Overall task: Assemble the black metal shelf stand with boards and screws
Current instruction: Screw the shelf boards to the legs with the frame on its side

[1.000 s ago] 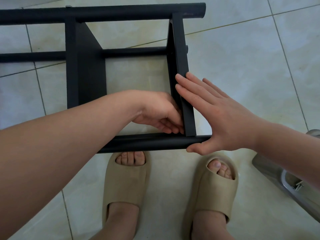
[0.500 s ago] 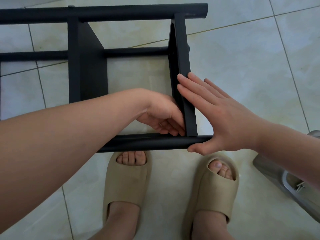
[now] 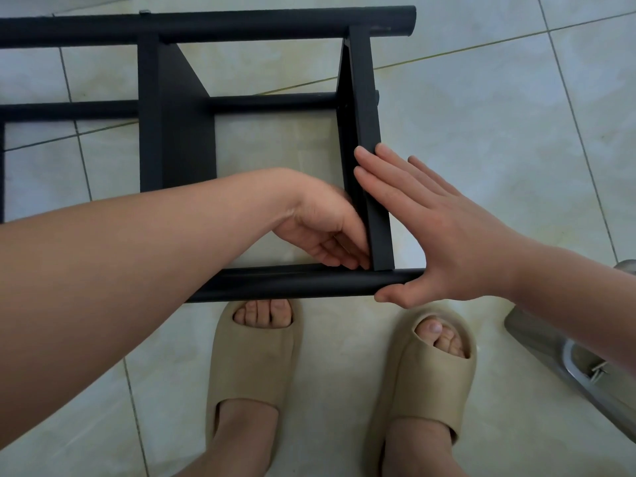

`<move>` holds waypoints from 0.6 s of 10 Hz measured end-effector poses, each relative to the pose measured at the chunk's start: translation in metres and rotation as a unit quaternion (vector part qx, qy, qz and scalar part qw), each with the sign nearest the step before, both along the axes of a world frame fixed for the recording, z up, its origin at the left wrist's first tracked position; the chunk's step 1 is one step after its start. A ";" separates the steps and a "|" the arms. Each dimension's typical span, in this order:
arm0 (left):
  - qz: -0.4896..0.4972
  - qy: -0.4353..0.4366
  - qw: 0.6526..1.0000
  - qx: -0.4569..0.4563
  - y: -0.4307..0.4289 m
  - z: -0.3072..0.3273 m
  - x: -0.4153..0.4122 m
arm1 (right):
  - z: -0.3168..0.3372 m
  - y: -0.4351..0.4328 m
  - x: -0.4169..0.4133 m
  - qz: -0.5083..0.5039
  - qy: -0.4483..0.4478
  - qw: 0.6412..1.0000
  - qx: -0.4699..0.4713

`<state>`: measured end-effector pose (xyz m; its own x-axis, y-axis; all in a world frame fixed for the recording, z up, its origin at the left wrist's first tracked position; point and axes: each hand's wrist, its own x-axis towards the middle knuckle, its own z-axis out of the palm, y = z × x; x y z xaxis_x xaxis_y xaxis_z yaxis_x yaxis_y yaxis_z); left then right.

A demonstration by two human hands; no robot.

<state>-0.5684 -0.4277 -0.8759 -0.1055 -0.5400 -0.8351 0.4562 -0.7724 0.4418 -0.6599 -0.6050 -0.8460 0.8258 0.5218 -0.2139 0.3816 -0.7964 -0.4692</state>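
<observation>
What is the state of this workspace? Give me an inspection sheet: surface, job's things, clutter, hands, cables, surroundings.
Surface: pale tiled floor, with grout lines.
Job's things: black shelf stand lies on its side. Its end board meets the near tube at the corner. No loose screws seen.
Clutter: grey metal object at the right edge, cut off by the frame; cannot tell what it is.
Hands: left hand is inside the frame, fingers curled at the board's inner corner; what they hold is hidden. Right hand lies flat against the board's outer face, thumb on the tube.
Cables: nothing seen.
Surroundings: the person's feet in beige slippers.
</observation>
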 end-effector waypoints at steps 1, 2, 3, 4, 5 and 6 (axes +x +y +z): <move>-0.001 -0.009 1.000 0.000 -0.003 -0.003 -0.001 | 0.000 0.000 0.000 -0.001 0.001 1.000 0.002; -0.001 -0.005 1.000 -0.005 -0.004 -0.003 0.000 | 0.000 0.000 0.000 -0.001 0.000 1.000 0.006; 0.012 -0.001 1.000 -0.004 -0.003 -0.004 0.002 | -0.001 0.000 0.000 -0.001 0.000 1.000 0.006; 0.018 0.017 1.000 -0.009 -0.001 -0.004 0.001 | -0.001 0.000 0.000 -0.001 0.000 1.000 0.007; -0.004 0.013 1.000 -0.014 0.001 -0.004 -0.001 | -0.001 0.001 0.000 0.000 0.001 1.000 0.007; 0.008 -0.003 1.000 -0.013 0.000 -0.006 -0.004 | -0.001 0.000 0.000 0.000 0.003 1.000 0.007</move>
